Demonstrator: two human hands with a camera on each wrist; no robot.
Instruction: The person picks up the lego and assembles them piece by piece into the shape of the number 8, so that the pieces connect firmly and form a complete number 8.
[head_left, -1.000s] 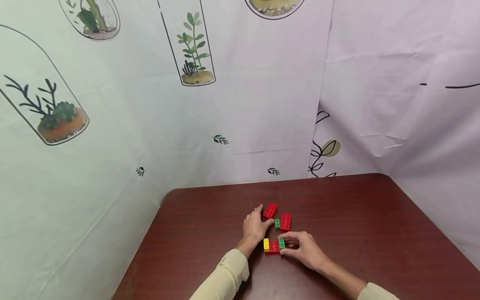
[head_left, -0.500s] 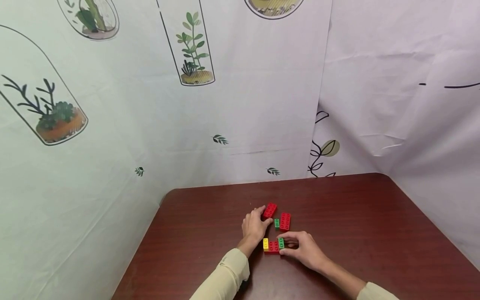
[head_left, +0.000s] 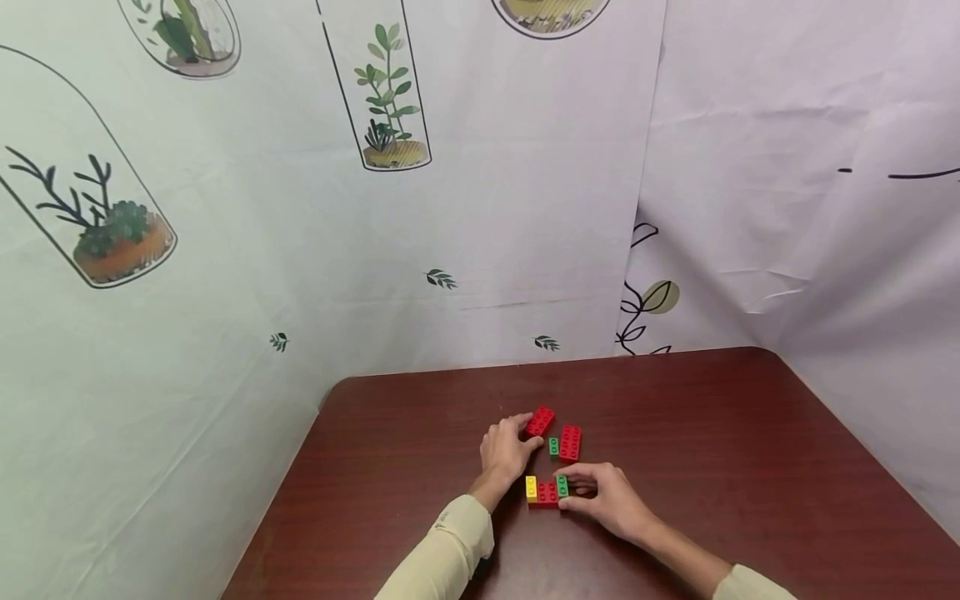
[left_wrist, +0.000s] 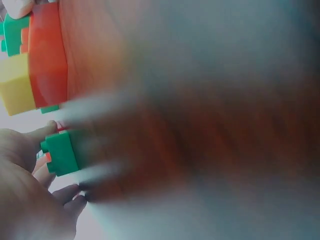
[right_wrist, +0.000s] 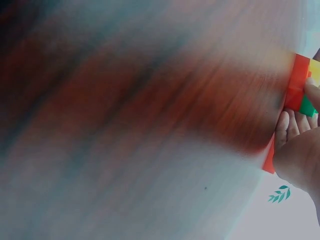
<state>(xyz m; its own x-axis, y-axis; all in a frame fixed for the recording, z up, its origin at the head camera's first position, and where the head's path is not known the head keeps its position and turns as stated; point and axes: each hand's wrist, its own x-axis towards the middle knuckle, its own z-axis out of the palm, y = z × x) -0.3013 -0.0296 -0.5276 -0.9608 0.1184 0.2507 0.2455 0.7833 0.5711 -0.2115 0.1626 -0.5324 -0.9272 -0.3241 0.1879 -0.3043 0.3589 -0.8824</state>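
Note:
In the head view my right hand (head_left: 615, 500) pinches a small green toy brick (head_left: 562, 486) between thumb and fingers. That brick sits on the right end of a red base brick (head_left: 546, 495), and a yellow brick (head_left: 531, 488) sits on its left end. My left hand (head_left: 504, 450) grips a loose red brick (head_left: 541, 422), fingertips at its left side and thumb by its near end. The left wrist view shows the loose green brick (left_wrist: 63, 154) in front of the left fingers, hiding most of the grip. The right wrist view catches the right hand (right_wrist: 305, 152) at its edge.
To the right of the loose green brick (head_left: 553, 448) lies another red brick (head_left: 570, 443), close beside it. All stand on a dark red-brown table (head_left: 675, 417) with rounded back corners. A white cloth (head_left: 525, 250) printed with plants hangs behind and at both sides.
My left fingertips have come in from beyond the loose red brick's left side onto it, and the thumb has drawn slightly left. The right hand and the joined bricks stay where they were.

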